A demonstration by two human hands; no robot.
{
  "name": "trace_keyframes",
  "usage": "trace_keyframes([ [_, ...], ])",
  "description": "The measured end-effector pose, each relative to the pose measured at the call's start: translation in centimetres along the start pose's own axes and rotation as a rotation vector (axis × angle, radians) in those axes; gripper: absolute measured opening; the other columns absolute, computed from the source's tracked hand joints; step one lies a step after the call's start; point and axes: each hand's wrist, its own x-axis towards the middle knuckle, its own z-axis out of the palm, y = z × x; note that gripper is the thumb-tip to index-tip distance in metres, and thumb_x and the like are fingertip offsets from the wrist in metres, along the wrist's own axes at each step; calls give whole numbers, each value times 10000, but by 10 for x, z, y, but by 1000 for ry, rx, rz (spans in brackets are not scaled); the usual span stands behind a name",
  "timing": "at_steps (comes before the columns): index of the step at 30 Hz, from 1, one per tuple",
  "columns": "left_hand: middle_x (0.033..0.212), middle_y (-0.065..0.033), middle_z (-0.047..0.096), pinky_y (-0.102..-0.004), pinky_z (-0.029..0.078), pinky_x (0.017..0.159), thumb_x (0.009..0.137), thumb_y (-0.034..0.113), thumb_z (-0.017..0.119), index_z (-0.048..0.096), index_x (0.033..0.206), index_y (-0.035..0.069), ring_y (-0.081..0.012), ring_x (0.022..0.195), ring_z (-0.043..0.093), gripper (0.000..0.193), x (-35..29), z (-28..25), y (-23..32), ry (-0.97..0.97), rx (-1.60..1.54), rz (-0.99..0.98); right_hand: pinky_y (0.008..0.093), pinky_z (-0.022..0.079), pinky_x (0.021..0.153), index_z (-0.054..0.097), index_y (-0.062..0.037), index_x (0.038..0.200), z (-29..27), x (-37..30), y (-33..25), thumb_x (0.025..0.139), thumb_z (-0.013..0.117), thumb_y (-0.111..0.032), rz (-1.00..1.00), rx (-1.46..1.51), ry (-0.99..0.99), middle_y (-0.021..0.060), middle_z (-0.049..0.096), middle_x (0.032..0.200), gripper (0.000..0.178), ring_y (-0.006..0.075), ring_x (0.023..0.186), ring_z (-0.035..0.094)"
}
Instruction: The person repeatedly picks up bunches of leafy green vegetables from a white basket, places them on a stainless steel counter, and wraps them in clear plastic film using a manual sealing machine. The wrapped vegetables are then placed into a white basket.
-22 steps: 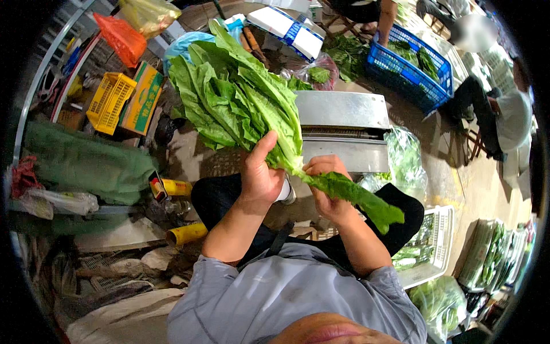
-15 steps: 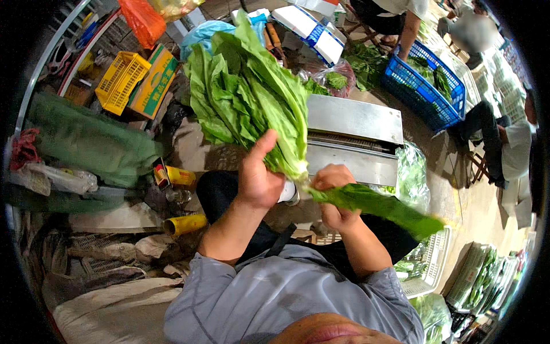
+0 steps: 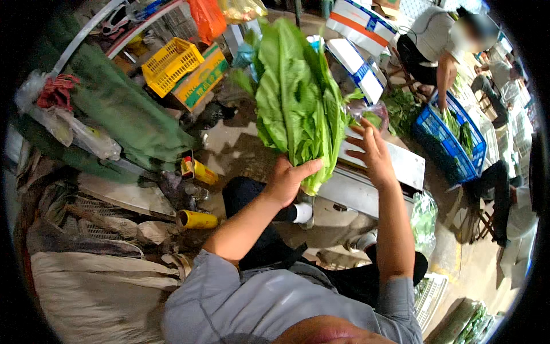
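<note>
My left hand is closed round the pale stem end of a bunch of leaf lettuce, its thumb across the base. The long green leaves point up and away from me. Just right of the bunch, my right hand is raised with fingers apart and nothing in it. Its fingertips are close to the outer leaves; whether they touch is hard to tell. Below and beyond that hand lies a low silver metal appliance, partly covered by my forearm and the lettuce.
At the right, another person reaches into a blue crate of greens. A yellow basket and a cardboard box stand far left, near a green cloth. A yellow tube lies by my left knee. Bagged greens sit right of the appliance.
The single leaf my right hand held is no longer in it; that hand has opened and moved up and right. The bunch stands straighter in my left hand. The whole view has turned.
</note>
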Motion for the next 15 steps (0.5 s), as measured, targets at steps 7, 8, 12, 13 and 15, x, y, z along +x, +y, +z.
trace_keyframes([
  [7,1378,-248,462,-499,491,1022,745,209,867,209,1616,121,-471,1219,546,1094,4,36,-19,-329,1324,241,496,395,1145,450,-104,1515,13,-62,23,934,380,-805,19,894,151,124,529,1497,912,322,1360,501],
  [8,1437,-252,434,-507,490,1035,739,235,875,160,1636,145,-474,1258,532,1151,1,47,-20,-375,1452,158,494,419,1130,470,-113,1498,8,-71,29,977,410,-737,-5,982,225,107,546,1478,815,312,1339,520],
  [12,1527,-238,367,-518,473,1073,641,333,944,126,1644,167,-461,1344,483,1305,-4,68,-47,-582,1474,291,545,451,1099,538,-128,1443,-35,-91,90,1005,454,-599,-236,1318,133,116,584,1435,649,345,1294,559],
  [13,1543,-240,353,-516,466,1087,627,348,951,118,1645,165,-459,1359,471,1328,-4,68,-50,-598,1434,288,556,444,1104,535,-133,1449,-40,-93,91,1006,453,-597,-255,1336,160,119,580,1442,647,353,1302,552],
  [15,1566,-241,331,-509,451,1113,607,364,962,107,1647,157,-453,1383,454,1363,-5,66,-56,-598,1372,284,578,431,1116,529,-144,1462,-46,-100,93,1006,450,-591,-285,1369,212,125,571,1455,644,369,1320,537],
])
